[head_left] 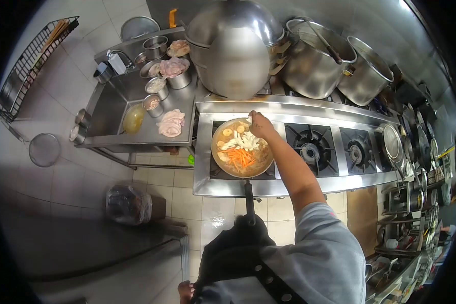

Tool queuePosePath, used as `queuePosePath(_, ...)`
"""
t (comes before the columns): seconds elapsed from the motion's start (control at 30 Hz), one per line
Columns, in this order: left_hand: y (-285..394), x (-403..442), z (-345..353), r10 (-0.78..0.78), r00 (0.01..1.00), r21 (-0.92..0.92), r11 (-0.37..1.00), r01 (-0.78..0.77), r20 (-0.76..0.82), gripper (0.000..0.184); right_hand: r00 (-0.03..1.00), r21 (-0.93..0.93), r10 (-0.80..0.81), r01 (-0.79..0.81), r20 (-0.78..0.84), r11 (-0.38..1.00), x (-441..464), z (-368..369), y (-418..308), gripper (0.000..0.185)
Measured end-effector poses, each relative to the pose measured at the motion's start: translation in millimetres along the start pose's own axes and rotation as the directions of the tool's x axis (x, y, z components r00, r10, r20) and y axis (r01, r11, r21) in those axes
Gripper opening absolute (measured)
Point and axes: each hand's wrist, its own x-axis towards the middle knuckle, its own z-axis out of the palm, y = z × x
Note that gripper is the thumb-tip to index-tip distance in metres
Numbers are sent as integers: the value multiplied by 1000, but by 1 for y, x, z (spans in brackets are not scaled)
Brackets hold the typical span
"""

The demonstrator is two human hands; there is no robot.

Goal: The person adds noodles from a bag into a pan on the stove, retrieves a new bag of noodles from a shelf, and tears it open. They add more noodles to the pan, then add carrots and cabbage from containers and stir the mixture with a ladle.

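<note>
A frying pan (248,174) sits on the left burner, its black handle (249,200) pointing toward my body. In it lie orange carrot strips (239,158), a heap of white strips (244,141) and several pale yellow round pieces (227,132), in some brownish liquid. My right hand (260,125) is over the pan's far right rim, fingers pinched together, with a bit of white showing at the fingertips. My left hand (186,290) hangs low by my side, away from the stove; its fingers are too small and partly hidden to read.
Large steel pots (316,71) stand behind the burners, beside a big domed pot (233,55). Right of the pan are bare burners (310,150). At left, a steel sink counter (111,101) holds raw meat (171,123) and small containers. A lined bin (131,204) stands on the floor.
</note>
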Motion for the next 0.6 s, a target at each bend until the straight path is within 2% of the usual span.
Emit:
queuePosePath(0.03,1,-4,9,92,983,201,978,-59,-159,8,1000,0,2,-2,0,1000,1,-2,0,45)
queuePosePath(0.07,2,-7,18,183,930,417,908,-37,-318,8,1000,26,-1,0,13,1000,0,-4,-1,44)
queuePosePath(0.1,3,-13,34,265,847,578,814,59,-460,8,1000,51,-3,2,26,999,-1,-5,-1,43)
queuePosePath(0.13,10,-26,60,263,849,578,814,60,-458,8,1000,48,-2,1,25,999,-2,-5,0,43)
queuePosePath(0.2,18,-47,100,441,807,802,594,66,-393,8,995,97,-8,18,-100,995,-5,-2,0,42)
queuePosePath(0.33,26,-46,67,431,855,830,558,-1,-289,12,994,192,77,-61,-80,979,-12,-14,-16,43)
queuePosePath(0.4,24,-54,72,472,834,848,531,-9,-287,6,998,14,36,-37,55,999,-10,-8,-8,41)
queuePosePath(0.47,23,-57,68,491,823,857,514,-10,-286,8,999,-11,1,0,43,1000,-16,-5,-1,40)
queuePosePath(0.53,23,-59,70,336,913,775,631,-36,-230,16,999,-39,-40,42,30,998,-19,-6,1,39)
queuePosePath(0.6,14,-65,75,359,887,752,659,-20,-291,18,999,-87,28,-24,47,996,-22,-11,-1,34)
